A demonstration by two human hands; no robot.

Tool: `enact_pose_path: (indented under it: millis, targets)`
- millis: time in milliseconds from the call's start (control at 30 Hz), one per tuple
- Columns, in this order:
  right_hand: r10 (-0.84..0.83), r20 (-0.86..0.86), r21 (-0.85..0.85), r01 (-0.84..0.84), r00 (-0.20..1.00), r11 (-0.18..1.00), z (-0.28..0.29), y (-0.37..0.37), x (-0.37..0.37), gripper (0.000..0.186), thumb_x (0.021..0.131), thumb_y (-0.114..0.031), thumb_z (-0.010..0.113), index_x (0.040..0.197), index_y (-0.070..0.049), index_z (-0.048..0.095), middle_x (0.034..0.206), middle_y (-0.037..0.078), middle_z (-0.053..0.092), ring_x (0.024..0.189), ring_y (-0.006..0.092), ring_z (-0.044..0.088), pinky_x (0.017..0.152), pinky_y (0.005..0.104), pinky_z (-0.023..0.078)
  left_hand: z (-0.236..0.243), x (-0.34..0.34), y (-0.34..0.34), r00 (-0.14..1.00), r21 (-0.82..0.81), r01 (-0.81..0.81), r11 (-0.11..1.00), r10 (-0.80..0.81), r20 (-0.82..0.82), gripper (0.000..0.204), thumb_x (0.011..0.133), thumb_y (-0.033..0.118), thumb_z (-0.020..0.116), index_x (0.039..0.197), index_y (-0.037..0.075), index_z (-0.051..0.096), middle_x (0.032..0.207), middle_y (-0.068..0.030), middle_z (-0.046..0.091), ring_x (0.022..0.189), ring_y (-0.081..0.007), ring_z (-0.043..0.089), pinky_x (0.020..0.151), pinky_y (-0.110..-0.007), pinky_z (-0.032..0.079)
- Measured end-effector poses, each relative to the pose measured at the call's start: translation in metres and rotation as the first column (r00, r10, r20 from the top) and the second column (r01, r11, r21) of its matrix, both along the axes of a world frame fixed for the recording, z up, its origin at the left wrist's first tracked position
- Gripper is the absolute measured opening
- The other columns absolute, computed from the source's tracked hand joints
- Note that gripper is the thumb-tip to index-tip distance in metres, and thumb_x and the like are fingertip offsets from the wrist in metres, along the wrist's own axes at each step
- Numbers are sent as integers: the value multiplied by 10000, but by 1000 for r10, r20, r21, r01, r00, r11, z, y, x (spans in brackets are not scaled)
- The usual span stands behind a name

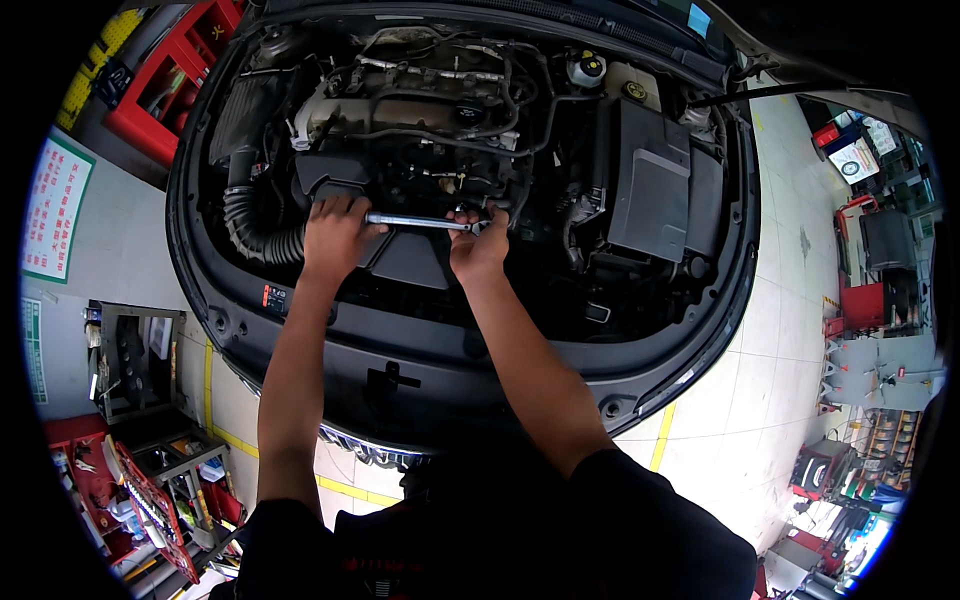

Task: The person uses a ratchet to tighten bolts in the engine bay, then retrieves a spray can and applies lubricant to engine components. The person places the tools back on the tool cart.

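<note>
While left fingers and right fingers grip a silver wrench | ribbed hose curls left | black box flanks right

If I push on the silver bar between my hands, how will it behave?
The silver bar will probably be stiff, running straight between your left hand and right hand. It may be heavy for its size, looking metallic, and perhaps slippery where it shines.

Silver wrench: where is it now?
In the head view, the silver wrench spans from left hand to right hand over the engine bay, left of centre.
</note>
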State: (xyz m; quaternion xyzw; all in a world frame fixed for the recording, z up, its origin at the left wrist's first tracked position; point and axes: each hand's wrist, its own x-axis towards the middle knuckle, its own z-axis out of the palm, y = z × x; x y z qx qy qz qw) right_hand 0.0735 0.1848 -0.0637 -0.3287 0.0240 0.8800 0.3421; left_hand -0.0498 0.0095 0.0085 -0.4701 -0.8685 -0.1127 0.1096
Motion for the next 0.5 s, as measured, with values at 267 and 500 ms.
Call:
enact_pose_path:
  millis: [267,500]
  targets:
    - [103,243,242,-163,965,956,-2,-5,7,154,978,-190,501,1063,-63,520,627,36,382,481,172,406,532,401,467,-43,63,-39,909,26,-162,986,139,392,364,870,372,795,958,60,630,836,-115,687,743,-352,694,644,-459,534]
    - [196,413,312,-341,889,887,13,0,2,135,968,-166,524,1039,-55,492,593,32,373,442,159,375,476,390,425,-84,121,-40,818,202,-397,895,246,519,313,887,275,793,1065,46,676,871,-145,682,812,-359,676,683,-448,516]
